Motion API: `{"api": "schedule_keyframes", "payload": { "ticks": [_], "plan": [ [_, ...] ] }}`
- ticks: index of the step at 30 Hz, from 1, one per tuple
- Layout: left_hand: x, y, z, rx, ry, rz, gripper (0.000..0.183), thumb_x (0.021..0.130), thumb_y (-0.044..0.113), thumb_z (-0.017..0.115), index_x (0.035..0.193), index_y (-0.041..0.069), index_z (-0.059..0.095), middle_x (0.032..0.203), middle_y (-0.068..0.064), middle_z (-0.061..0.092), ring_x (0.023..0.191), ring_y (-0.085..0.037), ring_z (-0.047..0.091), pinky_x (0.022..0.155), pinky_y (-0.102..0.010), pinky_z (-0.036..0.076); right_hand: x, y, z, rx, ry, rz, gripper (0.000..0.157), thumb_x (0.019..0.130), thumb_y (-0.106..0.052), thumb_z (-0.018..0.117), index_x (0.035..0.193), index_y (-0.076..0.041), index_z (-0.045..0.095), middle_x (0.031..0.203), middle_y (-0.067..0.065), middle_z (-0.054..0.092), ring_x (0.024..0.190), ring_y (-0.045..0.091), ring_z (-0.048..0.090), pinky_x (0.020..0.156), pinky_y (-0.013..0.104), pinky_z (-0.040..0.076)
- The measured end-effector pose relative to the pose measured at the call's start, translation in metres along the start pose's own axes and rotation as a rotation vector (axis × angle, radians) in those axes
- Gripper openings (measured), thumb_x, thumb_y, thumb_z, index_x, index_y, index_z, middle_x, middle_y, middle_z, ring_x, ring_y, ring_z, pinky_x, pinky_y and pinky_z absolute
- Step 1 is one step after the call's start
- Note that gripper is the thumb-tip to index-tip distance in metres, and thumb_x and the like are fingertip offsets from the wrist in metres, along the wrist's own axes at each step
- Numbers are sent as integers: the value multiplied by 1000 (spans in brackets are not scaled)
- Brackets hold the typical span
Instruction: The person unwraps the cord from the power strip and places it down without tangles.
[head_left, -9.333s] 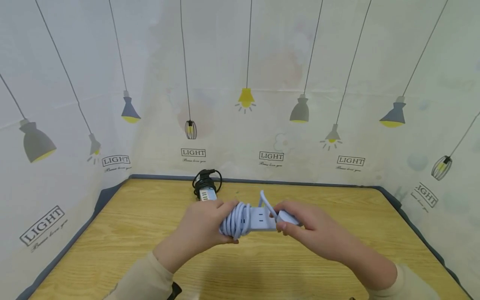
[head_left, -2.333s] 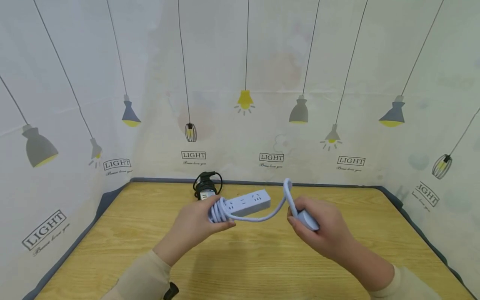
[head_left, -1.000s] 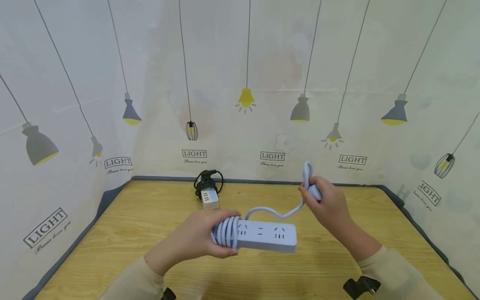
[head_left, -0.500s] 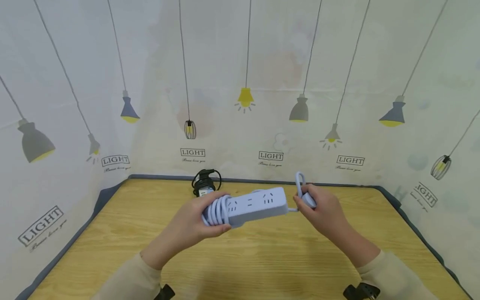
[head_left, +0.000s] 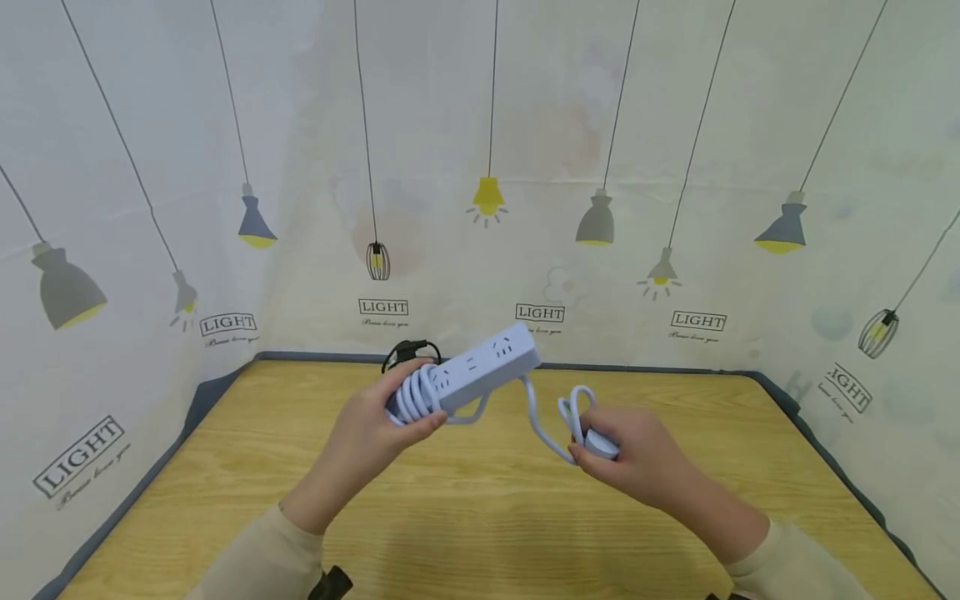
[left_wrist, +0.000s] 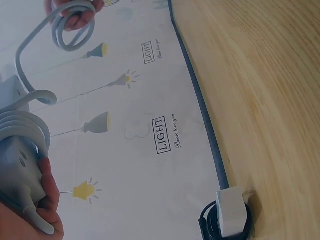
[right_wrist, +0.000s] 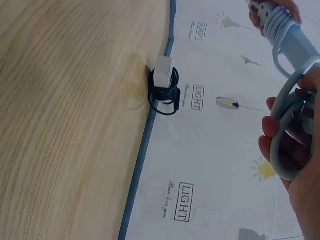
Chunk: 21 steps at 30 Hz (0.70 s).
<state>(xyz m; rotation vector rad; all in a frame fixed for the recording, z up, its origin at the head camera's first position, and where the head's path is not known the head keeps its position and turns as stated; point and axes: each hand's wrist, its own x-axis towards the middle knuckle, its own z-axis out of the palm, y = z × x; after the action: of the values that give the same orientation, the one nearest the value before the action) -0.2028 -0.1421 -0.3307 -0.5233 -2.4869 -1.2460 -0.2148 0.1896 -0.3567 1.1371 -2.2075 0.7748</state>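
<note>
My left hand (head_left: 363,433) grips one end of a white power strip (head_left: 480,367), where several turns of its white cord (head_left: 415,396) are wrapped round the body. The strip is tilted, its far end raised toward the wall, its sockets facing me. From it a slack stretch of cord hangs down and runs over to my right hand (head_left: 633,454). That hand holds the plug (head_left: 600,444) together with small loops of the cord. In the right wrist view, fingers (right_wrist: 270,127) curl round a cord loop (right_wrist: 277,145). Both hands are above the table.
At the back of the wooden table (head_left: 480,517), behind my left hand, lies a second, smaller white power strip (left_wrist: 232,212) wrapped in black cord (right_wrist: 165,92). A pale lamp-print sheet (head_left: 465,275) walls the table, with a dark edge strip (right_wrist: 145,142) along the back.
The strip has swung from level to steeply tilted and up to the left. My right hand reached out, then came back nearer, and now holds more loops of cord beside the plug.
</note>
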Motion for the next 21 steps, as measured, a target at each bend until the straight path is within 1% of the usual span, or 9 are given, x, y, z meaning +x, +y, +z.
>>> {"api": "schedule_keyframes", "payload": {
  "ticks": [2, 4, 7, 9, 12, 15, 18, 21],
  "plan": [
    [0, 0, -1, 1, 8, -24, 66, 81, 27, 80, 140, 18, 52, 119, -10, 63, 92, -23, 61, 66, -31, 52, 0, -4, -1, 25, -9, -42, 21, 75, -10, 76, 82, -23, 60, 70, -17, 51, 59, -3, 44, 50, 12, 37],
    [1, -1, -1, 7, 13, -42, 64, 82, 29, 79, 140, 20, 53, 119, -10, 63, 92, -23, 61, 66, -31, 52, 1, -9, -1, 60, -28, -61, 22, 76, -10, 75, 82, -24, 60, 71, -18, 51, 59, -4, 44, 51, 11, 37],
    [2, -3, 0, 14, 15, -64, 59, 83, 30, 78, 137, 22, 55, 115, -9, 64, 89, -23, 60, 65, -31, 51, 1, -15, -2, 109, -56, -86, 22, 77, -9, 75, 84, -24, 61, 73, -18, 54, 61, -3, 47, 53, 12, 40],
    [3, -4, 1, 22, 11, -76, 56, 84, 32, 77, 135, 22, 57, 112, -9, 65, 88, -22, 60, 64, -31, 51, 2, -18, -3, 125, -65, -107, 20, 79, -12, 76, 86, -23, 61, 74, -18, 56, 61, -3, 47, 53, 11, 40],
    [5, -6, 3, 37, -3, -94, 55, 85, 37, 76, 134, 22, 57, 111, -9, 65, 87, -22, 59, 64, -31, 50, 4, -22, -3, 102, -63, -151, 17, 82, -26, 78, 86, -22, 61, 75, -17, 57, 61, -5, 46, 54, 10, 39],
    [7, -8, 6, 72, -33, -131, 59, 84, 43, 75, 136, 23, 55, 110, -9, 65, 86, -21, 59, 63, -31, 48, 5, -25, -3, 61, -39, -188, 22, 86, -39, 74, 85, -21, 61, 74, -18, 57, 61, -6, 45, 54, 10, 39],
    [8, -11, 8, 115, -62, -157, 66, 81, 46, 77, 138, 21, 54, 112, -10, 64, 84, -21, 58, 62, -31, 48, 6, -27, -4, 37, -3, -204, 23, 89, -41, 70, 85, -21, 61, 75, -17, 57, 61, -5, 46, 55, 12, 40],
    [9, -14, 12, 160, -81, -159, 73, 76, 43, 81, 138, 18, 53, 114, -10, 64, 85, -20, 59, 64, -31, 49, 8, -29, -6, 29, 27, -208, 21, 90, -40, 69, 86, -21, 60, 75, -16, 57, 61, -3, 47, 55, 13, 41]
  ]
}}
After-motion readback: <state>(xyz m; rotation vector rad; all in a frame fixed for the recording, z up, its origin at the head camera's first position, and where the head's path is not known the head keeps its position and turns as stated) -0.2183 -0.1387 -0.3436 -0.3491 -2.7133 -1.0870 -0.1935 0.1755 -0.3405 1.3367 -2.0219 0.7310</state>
